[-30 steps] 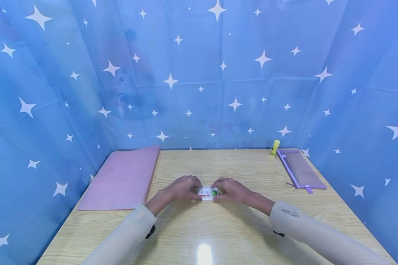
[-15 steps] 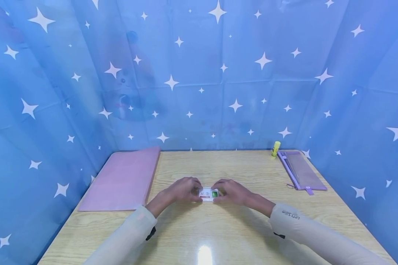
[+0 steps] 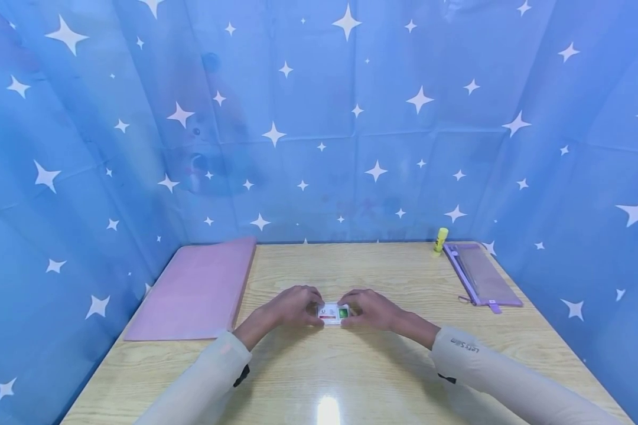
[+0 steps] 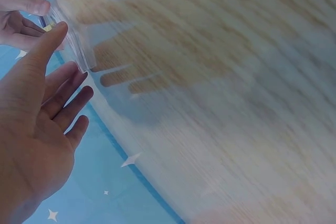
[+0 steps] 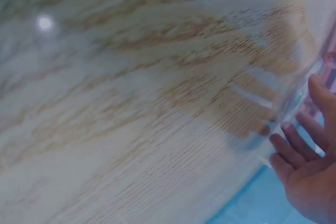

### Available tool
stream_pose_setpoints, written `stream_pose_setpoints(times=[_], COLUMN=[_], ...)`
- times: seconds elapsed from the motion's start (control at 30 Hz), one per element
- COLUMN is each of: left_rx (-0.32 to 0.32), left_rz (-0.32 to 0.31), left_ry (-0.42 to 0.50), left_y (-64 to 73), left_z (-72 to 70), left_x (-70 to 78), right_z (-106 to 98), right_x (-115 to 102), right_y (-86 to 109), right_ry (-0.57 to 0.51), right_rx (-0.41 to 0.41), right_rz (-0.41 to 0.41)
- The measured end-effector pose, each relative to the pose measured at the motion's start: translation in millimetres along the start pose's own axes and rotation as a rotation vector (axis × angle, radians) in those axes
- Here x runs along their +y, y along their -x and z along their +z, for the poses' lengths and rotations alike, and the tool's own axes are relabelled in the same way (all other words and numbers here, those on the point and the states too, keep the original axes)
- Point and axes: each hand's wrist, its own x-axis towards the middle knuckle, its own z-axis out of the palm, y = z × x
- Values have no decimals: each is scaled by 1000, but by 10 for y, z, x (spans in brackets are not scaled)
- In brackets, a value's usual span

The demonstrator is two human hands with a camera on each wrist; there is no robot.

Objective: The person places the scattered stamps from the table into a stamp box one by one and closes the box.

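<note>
In the head view, a small flat case (image 3: 328, 313) of clear plastic lies lengthwise between both hands over the middle of the table. It shows a white label with a red strip and a green patch at its right end. My left hand (image 3: 296, 307) pinches its left end between thumb and fingers. On the opposite end, my right hand (image 3: 373, 309) has the same kind of pinch. The case's clear edge (image 4: 80, 51) shows by the left fingertips in the left wrist view. Other fingers of the right hand (image 5: 310, 166) spread out behind in the right wrist view.
A pink folder (image 3: 191, 289) lies on the wooden table (image 3: 298, 378) at left. At the back right, a yellow glue stick (image 3: 440, 240) stands beside a purple zip pouch (image 3: 484, 274). A blue star-patterned curtain (image 3: 319, 118) surrounds the table's back and sides.
Both hands keep their pinch on the clear case, which stays in place. Only the head view has shifted slightly.
</note>
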Motion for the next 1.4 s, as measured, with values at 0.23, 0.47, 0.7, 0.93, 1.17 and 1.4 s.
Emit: stream_pose_setpoints(times=[0.23, 0.47, 0.7, 0.93, 1.17, 1.4], left_rx=[-5, 7, 20, 13, 7, 13], left_rz=[-14, -10, -5, -20, -36, -49], left_ry=[-11, -12, -20, -33, -20, 6], left_y=[-2, 4, 14, 19, 13, 14], left_z=[1, -1, 17, 35, 50, 48], left_x=[13, 28, 29, 54, 51, 25], right_z=[6, 32, 64, 88, 94, 121], right_x=[5, 8, -14, -24, -22, -3], right_y=[-3, 3, 2, 19, 37, 42], right_ry=[-8, -7, 2, 11, -6, -6], right_rx=[2, 17, 35, 71, 71, 72], right_rz=[3, 15, 16, 15, 21, 9])
